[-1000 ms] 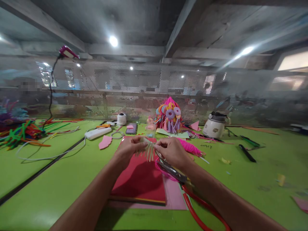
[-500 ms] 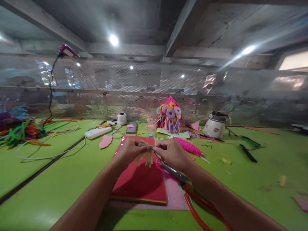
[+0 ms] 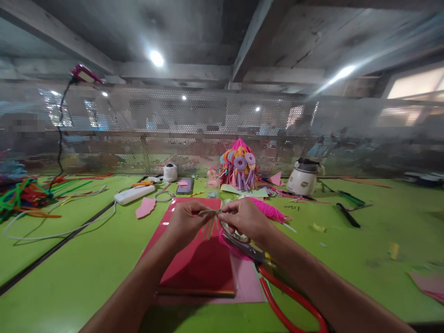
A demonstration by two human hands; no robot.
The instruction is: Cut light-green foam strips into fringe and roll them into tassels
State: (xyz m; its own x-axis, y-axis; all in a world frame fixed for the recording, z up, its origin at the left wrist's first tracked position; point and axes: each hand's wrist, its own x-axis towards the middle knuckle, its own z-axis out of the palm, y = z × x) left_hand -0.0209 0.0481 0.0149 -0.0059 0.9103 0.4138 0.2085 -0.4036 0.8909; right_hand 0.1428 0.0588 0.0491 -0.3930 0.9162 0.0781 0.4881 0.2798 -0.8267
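My left hand [image 3: 185,222] is closed, pinching a pale fringed paper strip [image 3: 208,229] whose cut ends hang down. My right hand [image 3: 243,217] pinches the same strip at its other end, fingertips close to the left ones. Both hands are above a red book or folder [image 3: 197,270], which lies on pink paper [image 3: 248,282]. Under my right hand and wrist lies a pair of scissors [image 3: 291,296] with red handles, its blades partly hidden. Bright pink yarn [image 3: 236,249] loops beside the blades.
Behind my hands stand a cluster of colourful tasselled ornaments [image 3: 239,164] and a white kettle [image 3: 303,178]. A pink yarn bundle [image 3: 268,209], phone [image 3: 185,186], thread spool [image 3: 169,173] and white power strip [image 3: 134,194] lie around. Pipe cleaners [image 3: 24,196] are heaped at left. A black-handled cutter [image 3: 348,215] lies right.
The view has turned slightly right, so the table things sit further left. My right fingers have curled a little more at the strip, which both hands still pinch.
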